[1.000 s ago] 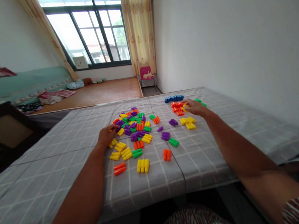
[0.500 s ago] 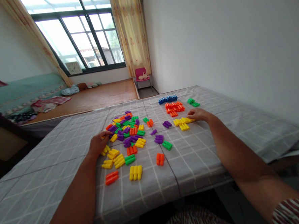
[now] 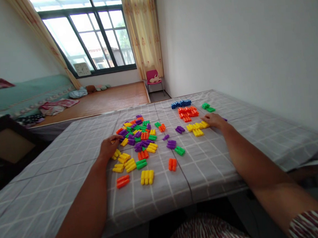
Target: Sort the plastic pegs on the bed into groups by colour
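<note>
Left hand point(image 3: 109, 147) is resting at the left edge of the mixed pile point(image 3: 144, 135), left of frame centre. Its fingers are curling together toward a purple piece; whether they are clamping anything, cannot tell. Right hand point(image 3: 213, 120) is reaching in from the right, its fingertips meeting the right end of the yellow cluster point(image 3: 198, 126); thumb and index are lying close together, grip on a piece not determinable.

Sorted groups are lying right of centre: blue row point(image 3: 181, 103) farthest up the frame, orange cluster point(image 3: 188, 113) just below it, yellow cluster below that. Green pieces point(image 3: 208, 107) are sitting to the right of the orange cluster, just above the right hand. Purple group point(image 3: 179, 129) is lying just left of the yellow cluster.

Lower centre: yellow triple point(image 3: 147, 177) is lying between two orange pieces, one left point(image 3: 123, 181), one right point(image 3: 172, 164). Grey checked cloth point(image 3: 218, 162) is covering the table beneath everything.
</note>
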